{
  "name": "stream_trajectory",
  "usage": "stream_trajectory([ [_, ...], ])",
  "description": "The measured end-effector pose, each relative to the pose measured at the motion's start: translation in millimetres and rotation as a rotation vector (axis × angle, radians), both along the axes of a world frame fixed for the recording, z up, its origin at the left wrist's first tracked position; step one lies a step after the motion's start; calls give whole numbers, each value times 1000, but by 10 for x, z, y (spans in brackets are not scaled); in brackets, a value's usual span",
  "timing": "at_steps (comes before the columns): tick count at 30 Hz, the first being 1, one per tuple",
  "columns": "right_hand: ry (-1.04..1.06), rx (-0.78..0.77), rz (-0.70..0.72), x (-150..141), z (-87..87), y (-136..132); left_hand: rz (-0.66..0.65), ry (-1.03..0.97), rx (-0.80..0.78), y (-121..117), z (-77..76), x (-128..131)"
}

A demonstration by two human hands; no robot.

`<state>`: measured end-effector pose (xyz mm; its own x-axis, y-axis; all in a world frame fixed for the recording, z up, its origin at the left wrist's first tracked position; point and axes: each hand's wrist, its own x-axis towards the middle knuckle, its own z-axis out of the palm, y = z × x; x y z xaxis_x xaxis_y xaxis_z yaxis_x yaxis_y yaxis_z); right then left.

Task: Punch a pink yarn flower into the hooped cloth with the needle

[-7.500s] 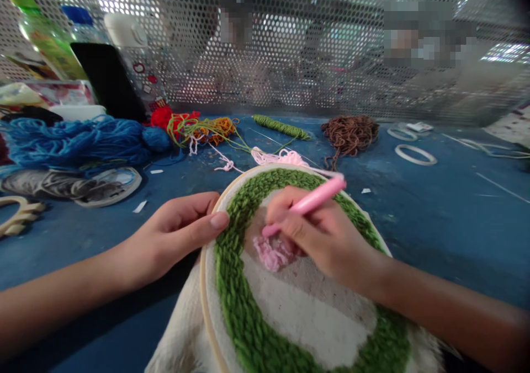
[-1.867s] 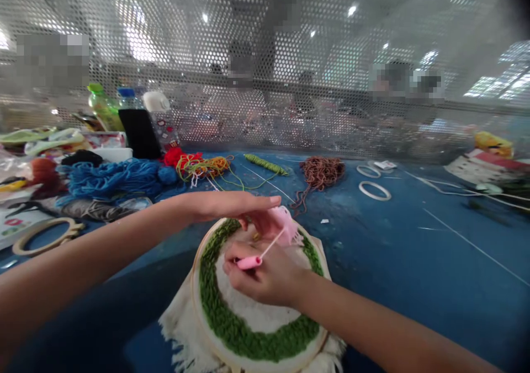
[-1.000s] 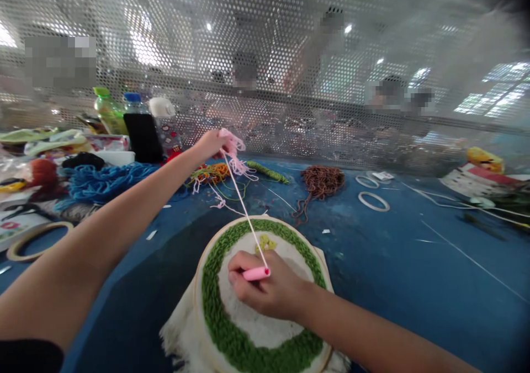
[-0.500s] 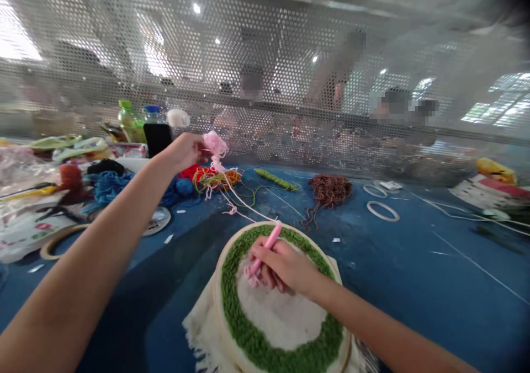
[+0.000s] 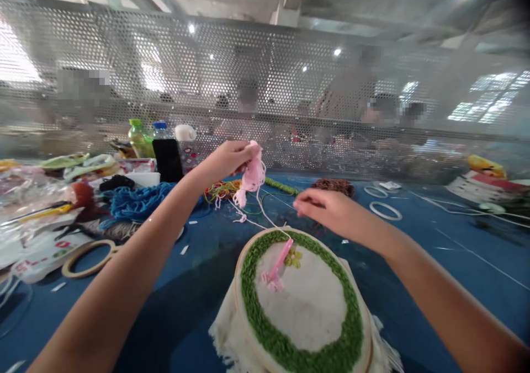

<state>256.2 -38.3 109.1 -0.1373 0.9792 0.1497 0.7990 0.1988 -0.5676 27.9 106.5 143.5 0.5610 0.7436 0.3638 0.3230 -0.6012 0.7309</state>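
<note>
Two hands: L grip pinches pink yarn, R grip open, prob. empty, near punch needle.

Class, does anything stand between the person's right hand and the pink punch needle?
Nothing visible does. The right hand hovers beyond the wooden embroidery hoop, and the pink punch needle stands tilted in the cloth. The pink yarn runs aside to the left hand.
</note>
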Motion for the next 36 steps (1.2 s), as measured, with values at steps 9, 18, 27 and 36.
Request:
stream_trajectory([
  [9, 421, -3, 139, -425, -205, 559, -94, 236, 235, -230, 35, 120],
  [18, 601, -92, 87, -209, -141, 638, -5, 315, 263, -111, 109, -24],
  [27, 747, -175, 141, -182, -227, 652, 32, 418, 280, 26, 45, -88],
  [36, 522, -231, 217, -339, -613, 738, 30, 393, 279, -89, 108, -101],
])
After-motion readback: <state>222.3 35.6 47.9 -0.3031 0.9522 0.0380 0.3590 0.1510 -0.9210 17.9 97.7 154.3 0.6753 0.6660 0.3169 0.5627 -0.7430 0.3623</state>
